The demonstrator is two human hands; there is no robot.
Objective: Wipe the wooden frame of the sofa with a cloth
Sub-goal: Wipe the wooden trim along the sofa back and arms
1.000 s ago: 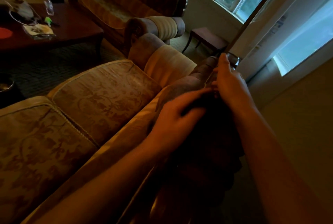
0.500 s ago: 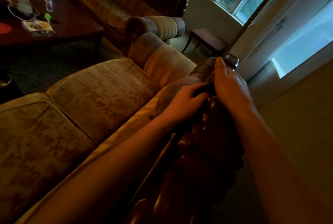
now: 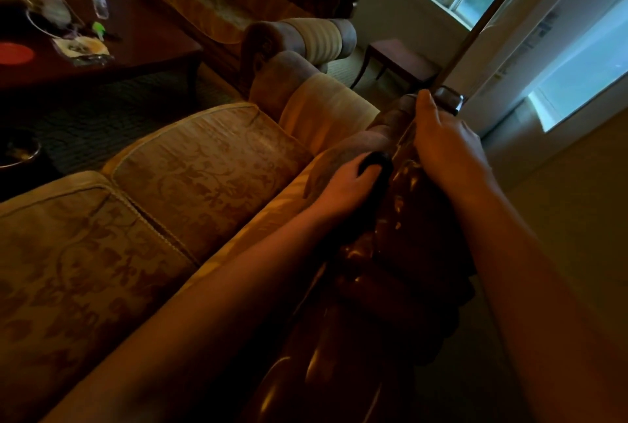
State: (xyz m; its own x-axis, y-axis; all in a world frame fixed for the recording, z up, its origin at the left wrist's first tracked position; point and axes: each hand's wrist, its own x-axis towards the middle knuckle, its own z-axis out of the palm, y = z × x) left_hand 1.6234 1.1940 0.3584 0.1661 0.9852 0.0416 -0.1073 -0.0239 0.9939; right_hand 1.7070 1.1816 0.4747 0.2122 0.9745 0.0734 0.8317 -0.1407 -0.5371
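Dark cloth [image 3: 375,164], wadded small, gripped in the curled fingers of the left hand [image 3: 346,184] and pressed to the inner face of the carved wooden frame [image 3: 390,252] along the sofa's back crest; cloth shows only as a dark lump at the fingertips. Right hand [image 3: 445,144], at two o'clock from the left, lies over the top of the rail with fingers wrapped down its far side; whether it grips or merely steadies, cannot tell.

Method, as judged: keep the cloth bunched so it reaches into the carved hollows; work along the rail, not across it; keep the cloth off the striped upholstery [image 3: 326,110] just beside at ten o'clock; let the right hand brace the rail.

Outward: patterned seat cushions [image 3: 204,164] at nine o'clock; second sofa [image 3: 238,8] at twelve; coffee table [image 3: 153,45] at eleven, bearing a plastic bottle [image 3: 99,1].

Obscured: cloth's size and colour; right fingertips; frame's lower carving, lost in shadow; frame's rear face; dust or polish state not legible in the dim light.
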